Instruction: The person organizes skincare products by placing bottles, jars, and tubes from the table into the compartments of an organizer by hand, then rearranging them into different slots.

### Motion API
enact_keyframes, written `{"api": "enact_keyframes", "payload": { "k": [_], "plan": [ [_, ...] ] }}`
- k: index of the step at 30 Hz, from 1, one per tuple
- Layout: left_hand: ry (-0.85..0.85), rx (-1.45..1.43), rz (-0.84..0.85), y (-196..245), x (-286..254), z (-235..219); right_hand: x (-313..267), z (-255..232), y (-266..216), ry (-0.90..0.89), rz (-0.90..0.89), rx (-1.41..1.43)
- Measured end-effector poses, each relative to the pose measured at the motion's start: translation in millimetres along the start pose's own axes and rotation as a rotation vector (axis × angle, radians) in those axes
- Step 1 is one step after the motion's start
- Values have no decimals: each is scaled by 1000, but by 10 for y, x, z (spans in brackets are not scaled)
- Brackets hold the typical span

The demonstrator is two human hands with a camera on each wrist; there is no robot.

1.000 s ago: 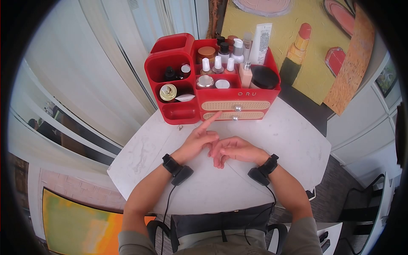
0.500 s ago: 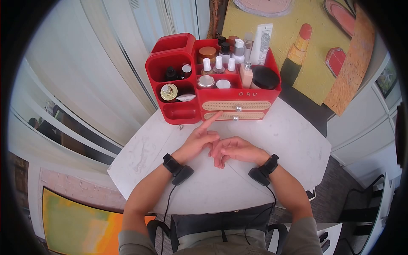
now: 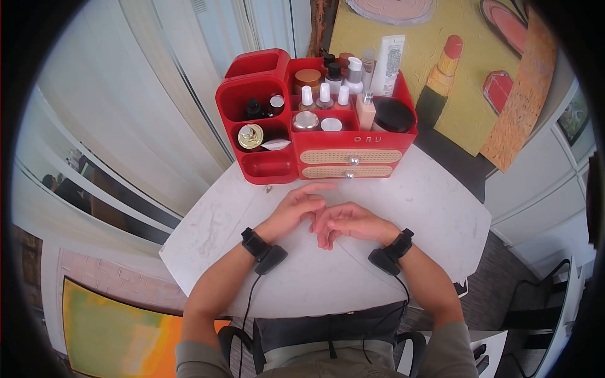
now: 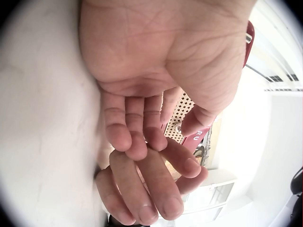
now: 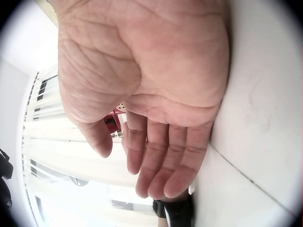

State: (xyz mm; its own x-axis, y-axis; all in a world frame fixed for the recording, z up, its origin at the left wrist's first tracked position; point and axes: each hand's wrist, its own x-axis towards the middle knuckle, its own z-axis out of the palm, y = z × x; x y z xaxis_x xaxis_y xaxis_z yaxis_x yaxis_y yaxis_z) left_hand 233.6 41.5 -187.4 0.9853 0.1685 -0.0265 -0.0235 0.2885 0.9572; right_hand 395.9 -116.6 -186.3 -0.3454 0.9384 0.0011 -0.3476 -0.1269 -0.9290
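Observation:
In the head view, the left hand (image 3: 296, 210) and right hand (image 3: 348, 223) rest on the white table with their fingertips meeting. Neither holds anything. The left wrist view has the left palm (image 4: 165, 52) with loosely bent fingers against the right hand's fingers (image 4: 147, 184). Relaxed, slightly curved fingers show on the right hand (image 5: 151, 104) in the right wrist view. Just beyond the hands stands a red organizer (image 3: 328, 140) with two woven-front drawers, both closed. It carries nail polish bottles (image 3: 324, 97), a white tube (image 3: 387, 66), a black round container (image 3: 393, 115) and a gold-capped bottle (image 3: 249, 137).
The white table (image 3: 277, 296) has an angled edge. Yellow artwork (image 3: 409, 38) stands behind on the right, and pale curtains (image 3: 126, 107) hang on the left. Black wrist cameras with cables are worn on both arms. A chair is around the seated person.
The left index finger, which pointed up toward the lower drawer, has lowered and swung right, away from the drawer front. The right hand has kept its place.

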Motion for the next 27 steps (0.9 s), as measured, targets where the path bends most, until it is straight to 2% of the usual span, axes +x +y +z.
{"api": "enact_keyframes", "payload": {
  "k": [14, 16, 27],
  "plan": [
    [-10, 23, 26, -68, 7, -45, 3, -7, 8, -1, -17, -21],
    [-29, 8, -37, -24, -11, -43, 6, -11, 13, -1, -15, -25],
    [-34, -2, -41, -88, 5, -96, 0, 11, -12, 9, 5, -13]
  ]
}}
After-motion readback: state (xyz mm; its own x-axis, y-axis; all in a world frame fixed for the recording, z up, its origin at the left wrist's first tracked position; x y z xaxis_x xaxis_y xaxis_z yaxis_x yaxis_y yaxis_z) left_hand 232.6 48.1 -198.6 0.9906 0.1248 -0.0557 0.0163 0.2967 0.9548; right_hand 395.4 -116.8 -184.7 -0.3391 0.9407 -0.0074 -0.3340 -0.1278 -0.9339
